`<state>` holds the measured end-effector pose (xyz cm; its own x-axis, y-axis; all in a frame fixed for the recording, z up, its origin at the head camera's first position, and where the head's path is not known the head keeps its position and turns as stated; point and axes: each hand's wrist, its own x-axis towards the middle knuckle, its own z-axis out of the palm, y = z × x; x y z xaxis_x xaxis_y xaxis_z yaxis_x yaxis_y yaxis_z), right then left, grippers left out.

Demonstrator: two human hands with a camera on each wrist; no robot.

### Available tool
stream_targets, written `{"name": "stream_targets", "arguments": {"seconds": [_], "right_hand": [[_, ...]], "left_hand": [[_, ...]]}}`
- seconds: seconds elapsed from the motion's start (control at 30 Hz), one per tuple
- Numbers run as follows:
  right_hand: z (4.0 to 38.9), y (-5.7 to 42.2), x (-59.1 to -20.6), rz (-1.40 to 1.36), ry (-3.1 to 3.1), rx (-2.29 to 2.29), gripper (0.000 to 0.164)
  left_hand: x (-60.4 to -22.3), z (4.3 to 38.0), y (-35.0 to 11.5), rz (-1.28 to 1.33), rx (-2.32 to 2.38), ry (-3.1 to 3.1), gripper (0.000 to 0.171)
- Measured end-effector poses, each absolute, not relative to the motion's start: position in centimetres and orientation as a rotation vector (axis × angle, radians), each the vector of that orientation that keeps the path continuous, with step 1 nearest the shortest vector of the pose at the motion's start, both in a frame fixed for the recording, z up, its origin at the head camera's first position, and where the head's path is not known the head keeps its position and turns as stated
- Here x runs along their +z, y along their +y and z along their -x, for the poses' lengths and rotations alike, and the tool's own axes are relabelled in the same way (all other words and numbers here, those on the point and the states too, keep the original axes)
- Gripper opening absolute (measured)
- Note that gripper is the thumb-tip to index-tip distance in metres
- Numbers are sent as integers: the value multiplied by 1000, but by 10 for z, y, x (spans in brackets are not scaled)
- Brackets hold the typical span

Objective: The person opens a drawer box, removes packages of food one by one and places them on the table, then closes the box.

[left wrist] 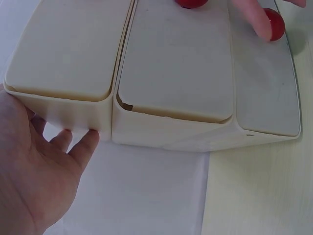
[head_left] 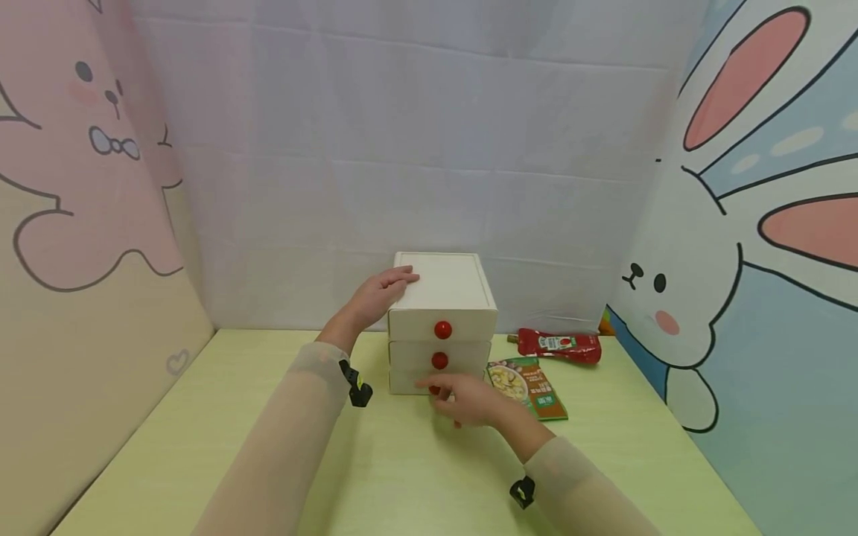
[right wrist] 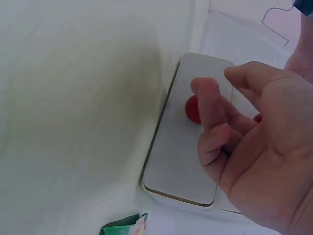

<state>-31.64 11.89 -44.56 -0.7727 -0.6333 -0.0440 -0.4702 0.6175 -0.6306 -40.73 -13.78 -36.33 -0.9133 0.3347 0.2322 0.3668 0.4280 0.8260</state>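
Although only one cabinet (head_left: 444, 279), three drawers (head_left: 409, 326), three red knobs (head_left: 439, 360).

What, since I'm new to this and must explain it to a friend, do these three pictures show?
There is no machine here: these are a person's bare hands. The wide picture comes from a camera worn on the head, looking forward and down; the other two come from cameras on the wrists, each watching its own hand's work.

On the table stands a white drawer box with three stacked drawers, each with a red knob. To its right lie a brown-and-green packet and, farther back, a red package.

The left hand rests against the box's upper left side. The right hand is at the lowest knob, one finger apparently touching it; no firm grip shows.
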Motion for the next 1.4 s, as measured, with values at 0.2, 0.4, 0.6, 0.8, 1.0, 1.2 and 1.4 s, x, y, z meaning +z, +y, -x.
{"name": "stream_targets", "arguments": {"seconds": [0.2,0.4,0.6,0.8,1.0,1.2,1.4], "right_hand": [[318,119,-456,777,2589,-867,44],[327,119,-464,767,2593,-907,47],[335,115,-474,779,2604,-959,40],[338,111,-480,765,2638,-1023,31],[338,111,-479,767,2664,-1025,27],[338,111,-479,765,2694,-1005,25],[337,111,-478,741,2704,-1006,24]], "left_hand": [[-364,406,-138,650,-1532,-2630,47],[-362,406,-139,645,-1511,-2640,48],[-358,405,-140,618,-1508,-2646,46],[-357,404,-140,620,-1515,-2646,47],[-358,404,-140,602,-1511,-2652,47],[-357,406,-137,589,-1468,-2674,47],[-356,407,-136,589,-1460,-2672,48]]}}
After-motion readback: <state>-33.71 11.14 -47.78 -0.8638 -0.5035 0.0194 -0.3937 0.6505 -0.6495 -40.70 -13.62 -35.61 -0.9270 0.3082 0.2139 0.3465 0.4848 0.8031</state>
